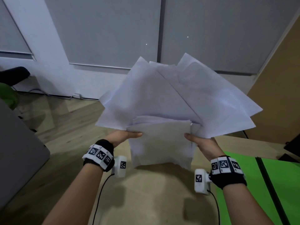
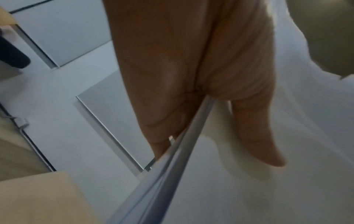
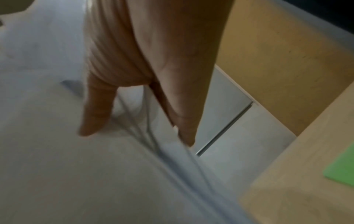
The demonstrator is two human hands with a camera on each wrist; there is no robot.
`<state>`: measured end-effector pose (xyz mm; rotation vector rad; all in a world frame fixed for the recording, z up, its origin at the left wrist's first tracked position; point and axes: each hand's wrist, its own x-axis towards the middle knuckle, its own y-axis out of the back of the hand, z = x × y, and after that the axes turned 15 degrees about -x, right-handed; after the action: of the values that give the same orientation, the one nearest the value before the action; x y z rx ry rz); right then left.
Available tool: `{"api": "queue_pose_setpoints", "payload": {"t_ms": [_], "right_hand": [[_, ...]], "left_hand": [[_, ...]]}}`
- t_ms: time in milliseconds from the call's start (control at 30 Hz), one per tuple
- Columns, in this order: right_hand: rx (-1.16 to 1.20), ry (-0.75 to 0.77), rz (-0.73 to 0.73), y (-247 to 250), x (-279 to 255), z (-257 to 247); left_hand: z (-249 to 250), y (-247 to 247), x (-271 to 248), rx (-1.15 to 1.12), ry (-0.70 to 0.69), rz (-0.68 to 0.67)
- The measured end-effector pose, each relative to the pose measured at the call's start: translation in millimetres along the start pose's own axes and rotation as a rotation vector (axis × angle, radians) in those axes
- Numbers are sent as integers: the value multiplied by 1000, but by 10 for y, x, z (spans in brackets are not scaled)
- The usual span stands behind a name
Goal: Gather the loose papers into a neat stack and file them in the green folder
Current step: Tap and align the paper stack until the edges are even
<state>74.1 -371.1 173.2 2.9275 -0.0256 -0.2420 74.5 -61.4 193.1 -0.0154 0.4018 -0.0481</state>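
2 hands, left hand (image 1: 125,135) and right hand (image 1: 200,142), pinching fanned papers (image 1: 170,101) at frame center; green folder (image 1: 266,184) lower right.

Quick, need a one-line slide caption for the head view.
Both hands, left and right, hold fanned, unaligned papers above the table; green folder waits at right.

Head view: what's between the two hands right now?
In the head view only the papers span the gap: the left hand and right hand each pinch a side edge. The sheets are still fanned out, not squared.
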Motion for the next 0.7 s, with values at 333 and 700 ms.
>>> {"api": "queue_pose_setpoints", "payload": {"t_ms": [333, 700], "right_hand": [[-207, 88, -217, 216, -97, -251], [58, 137, -35, 214, 34, -315]], "left_hand": [[238, -84, -128, 32, -47, -56], [213, -115, -52, 17, -253, 146]]}}
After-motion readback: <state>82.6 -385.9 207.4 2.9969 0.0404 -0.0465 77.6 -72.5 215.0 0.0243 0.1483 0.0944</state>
